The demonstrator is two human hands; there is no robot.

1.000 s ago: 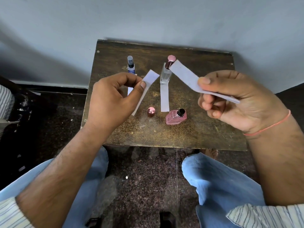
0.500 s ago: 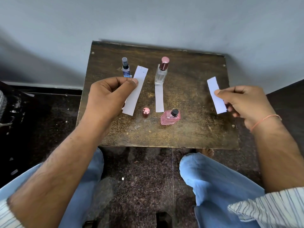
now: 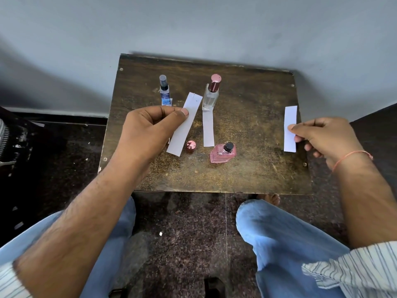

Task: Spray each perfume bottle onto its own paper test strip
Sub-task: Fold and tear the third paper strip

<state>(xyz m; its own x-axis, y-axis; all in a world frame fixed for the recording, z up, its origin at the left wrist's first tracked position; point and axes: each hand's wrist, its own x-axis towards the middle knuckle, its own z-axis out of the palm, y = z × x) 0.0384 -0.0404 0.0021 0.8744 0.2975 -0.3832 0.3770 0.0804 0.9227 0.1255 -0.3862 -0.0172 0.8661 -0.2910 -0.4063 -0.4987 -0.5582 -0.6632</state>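
The table's [image 3: 236, 175] near edge has bare wood behind it. The left hand [image 3: 148, 132] pinches a tilted strip [image 3: 184, 123] beside the loose pink cap [image 3: 190, 144]; the pink bottle [image 3: 222, 152] lies uncapped. The right hand [image 3: 326, 138] pinches a second strip [image 3: 290, 129], now lower and at the right edge. Farther back, a third strip [image 3: 208, 130] lies before the clear bottle [image 3: 211, 93], the blue bottle [image 3: 165, 91] to its left.
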